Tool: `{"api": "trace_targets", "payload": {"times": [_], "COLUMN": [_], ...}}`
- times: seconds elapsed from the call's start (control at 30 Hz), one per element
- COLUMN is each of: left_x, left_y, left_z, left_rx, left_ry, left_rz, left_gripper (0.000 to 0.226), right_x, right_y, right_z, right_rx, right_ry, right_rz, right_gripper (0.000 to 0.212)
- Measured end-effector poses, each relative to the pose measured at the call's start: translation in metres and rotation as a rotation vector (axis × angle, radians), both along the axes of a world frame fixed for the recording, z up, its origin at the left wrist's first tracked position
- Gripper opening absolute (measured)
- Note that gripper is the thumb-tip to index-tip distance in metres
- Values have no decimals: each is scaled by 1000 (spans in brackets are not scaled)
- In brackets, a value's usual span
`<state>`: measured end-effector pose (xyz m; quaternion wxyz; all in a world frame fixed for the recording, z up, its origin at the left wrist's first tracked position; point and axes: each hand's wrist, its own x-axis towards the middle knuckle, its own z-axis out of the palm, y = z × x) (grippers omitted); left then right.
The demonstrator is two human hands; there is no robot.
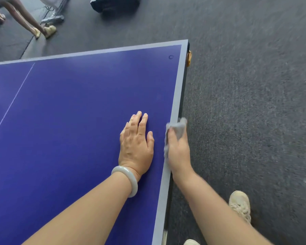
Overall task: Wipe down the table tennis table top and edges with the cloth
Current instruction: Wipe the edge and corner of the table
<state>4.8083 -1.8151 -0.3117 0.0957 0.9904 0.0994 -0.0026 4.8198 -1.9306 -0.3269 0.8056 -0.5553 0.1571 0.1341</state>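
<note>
— As the head view looks down on the work, where is the crumpled pale grey cloth (178,129)?

— At about three o'clock from the middle of the frame, wrapped over the long pale-bordered side edge (177,96) of the blue table tennis table (78,112). The right hand (177,152) grips it, fingers curled round it and over the rim (the cloth is blurred, so I judge it mid-stroke). The left hand (135,144), with a pale stone-like bangle (127,179) on its wrist, lies flat with fingers straight on the blue top, at nine o'clock of the right hand and just beside it.

— What could go wrong from here?

— The cloth is bunched small, so it could ride up off the rim and skip the side face. Weight on the flat left palm could leave prints on the top. At one o'clock, near the far corner, an orange-brown fitting (189,58) juts out below the edge, and the cloth might snag there.

— And room to move?

— The edge runs unbroken from six o'clock up to that corner. Dark grey carpet (254,103) lies open at three o'clock, with the person's own pale shoe (240,206) at five. A black bag (113,4) at twelve and another person's legs (25,23) at eleven are well apart from the table.
</note>
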Motion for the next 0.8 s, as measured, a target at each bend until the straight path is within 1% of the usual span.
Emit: {"api": "trace_targets", "payload": {"times": [0.07, 0.13, 0.2, 0.23, 0.33, 0.4, 0.5, 0.6, 0.67, 0.73, 0.8], "left_x": [-1, -1, 0, 0, 1, 0, 0, 2, 3, 2, 1], "left_y": [1, 2, 2, 1, 2, 2, -1, -2, -2, -2, -2], "left_z": [0, -1, 0, 0, -1, -1, 3, 4, 5, 6, 7], "left_rx": [-1, 2, 9, 12, 20, 27, 31, 37, 34, 45, 41], "left_ry": [2, 4, 17, 20, 20, 19, 28, 38, 51, 59, 53], "left_rz": [-2, -1, -3, -7, -13, -9, -10, -13, -6, -4, -5], "left_gripper": [54, 54, 55, 55, 54, 55, 65, 62, 61, 62, 65], "right_x": [-39, -44, -12, 11, 73, 86, 53, -8, -19, 10, 63], "right_y": [0, 3, 7, 8, 6, 5, 3, 4, 3, 5, 5], "right_z": [-2, -4, -8, -8, -5, -6, -5, -8, -4, -3, -1], "right_rx": [-2, -13, -73, -96, -139, -165, -172, -123, -177, -145, -98], "right_ry": [-3, 58, 93, 94, 90, 99, 121, 142, 186, 201, 187], "right_rz": [33, 38, 11, -10, -28, -9, 23, 52, 71, 70, 21], "right_gripper": [46, 43, 31, 29, 26, 29, 32, 30, 35, 27, 27]}}
